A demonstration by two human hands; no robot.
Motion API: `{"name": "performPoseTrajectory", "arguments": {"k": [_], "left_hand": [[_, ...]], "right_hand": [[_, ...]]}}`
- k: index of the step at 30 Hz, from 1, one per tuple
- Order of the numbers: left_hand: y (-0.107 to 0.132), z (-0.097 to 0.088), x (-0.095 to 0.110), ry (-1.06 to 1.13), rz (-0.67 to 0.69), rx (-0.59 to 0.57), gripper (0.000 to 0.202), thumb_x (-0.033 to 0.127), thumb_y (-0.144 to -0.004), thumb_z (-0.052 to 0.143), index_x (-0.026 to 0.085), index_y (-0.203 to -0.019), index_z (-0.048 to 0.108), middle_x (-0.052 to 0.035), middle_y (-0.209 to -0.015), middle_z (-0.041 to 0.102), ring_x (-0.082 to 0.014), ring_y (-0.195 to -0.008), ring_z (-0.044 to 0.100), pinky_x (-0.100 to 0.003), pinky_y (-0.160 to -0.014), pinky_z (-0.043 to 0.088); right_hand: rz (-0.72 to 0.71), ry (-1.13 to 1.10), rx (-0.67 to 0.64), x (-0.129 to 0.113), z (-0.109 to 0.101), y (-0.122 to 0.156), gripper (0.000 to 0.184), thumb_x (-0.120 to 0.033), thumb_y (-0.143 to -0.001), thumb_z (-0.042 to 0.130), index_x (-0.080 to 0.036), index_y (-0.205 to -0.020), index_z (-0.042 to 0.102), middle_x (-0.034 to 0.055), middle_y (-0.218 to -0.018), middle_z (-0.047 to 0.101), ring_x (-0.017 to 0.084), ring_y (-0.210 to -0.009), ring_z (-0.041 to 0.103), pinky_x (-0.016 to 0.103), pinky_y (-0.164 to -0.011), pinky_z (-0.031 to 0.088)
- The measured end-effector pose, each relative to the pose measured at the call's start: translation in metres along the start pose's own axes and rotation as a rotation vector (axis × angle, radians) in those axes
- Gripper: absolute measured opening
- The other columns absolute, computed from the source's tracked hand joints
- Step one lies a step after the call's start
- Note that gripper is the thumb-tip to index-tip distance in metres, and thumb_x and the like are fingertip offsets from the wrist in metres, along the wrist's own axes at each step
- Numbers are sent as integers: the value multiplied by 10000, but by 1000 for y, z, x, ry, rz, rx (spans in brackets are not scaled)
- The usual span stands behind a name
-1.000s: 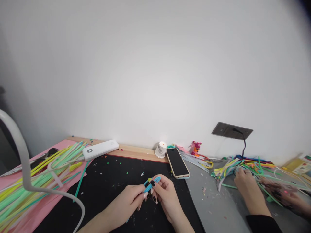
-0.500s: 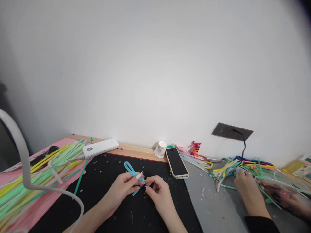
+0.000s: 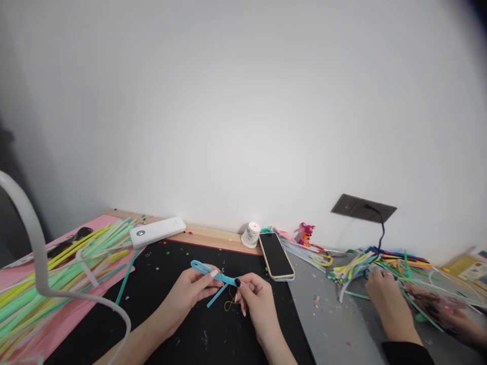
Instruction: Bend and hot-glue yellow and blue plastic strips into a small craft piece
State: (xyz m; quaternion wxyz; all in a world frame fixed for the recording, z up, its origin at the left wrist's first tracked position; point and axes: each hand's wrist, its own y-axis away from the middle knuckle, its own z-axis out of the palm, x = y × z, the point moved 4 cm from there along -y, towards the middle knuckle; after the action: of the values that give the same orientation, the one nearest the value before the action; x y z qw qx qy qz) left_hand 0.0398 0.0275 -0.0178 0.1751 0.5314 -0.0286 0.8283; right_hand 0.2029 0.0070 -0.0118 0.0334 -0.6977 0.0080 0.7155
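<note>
L hand (image 3: pixel 193 288): pale thumbnail (image 3: pixel 214 273); R hand (image 3: pixel 256 298): blk thumbnail (image 3: pixel 238 282); bare forearms (image 3: pixel 150 332)

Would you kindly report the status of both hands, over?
Left hand, right hand: both gripping blue strip. Strip looped at left end. Phone nearby, apart from hands.

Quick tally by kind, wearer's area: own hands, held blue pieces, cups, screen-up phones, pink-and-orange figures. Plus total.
Own hands: 2 (left hand, right hand)
Blue piece: 1
Cup: 1
Screen-up phone: 1
Pink-and-orange figure: 1
Total: 6
</note>
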Motion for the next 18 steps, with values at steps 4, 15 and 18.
{"name": "performPoseTrajectory", "arguments": {"k": [4, 15, 18], "left_hand": [[-4, -9, 8, -139, 116, 64, 241, 350, -779, 622, 184, -947, 574, 8, -729, 671, -151, -748, 662, -262, -724, 522], [0, -16, 35, -899, 398, -3, 217, 297, -804, 565, 211, -965, 682, -15, -865, 733, -194, -831, 668, -269, -783, 494], [2, -16, 37, -1008, 448, -50, 239, 289, -813, 554, 228, -999, 691, -15, -924, 731, -194, -866, 657, -260, -801, 478]], "right_hand": [[9, -52, 45, 1, -8, -3, 216, -337, -710, 645, -133, -665, 591, -29, -449, 565, 45, -321, 387, 151, -310, 283], [73, -212, 51, 5, -18, -8, 217, -322, -672, 691, -126, -637, 605, -5, -457, 609, 56, -305, 437, 157, -311, 341], [72, -246, 51, 3, -21, -7, 222, -324, -686, 680, -130, -618, 598, -4, -482, 615, 51, -325, 441, 157, -333, 358]]}}
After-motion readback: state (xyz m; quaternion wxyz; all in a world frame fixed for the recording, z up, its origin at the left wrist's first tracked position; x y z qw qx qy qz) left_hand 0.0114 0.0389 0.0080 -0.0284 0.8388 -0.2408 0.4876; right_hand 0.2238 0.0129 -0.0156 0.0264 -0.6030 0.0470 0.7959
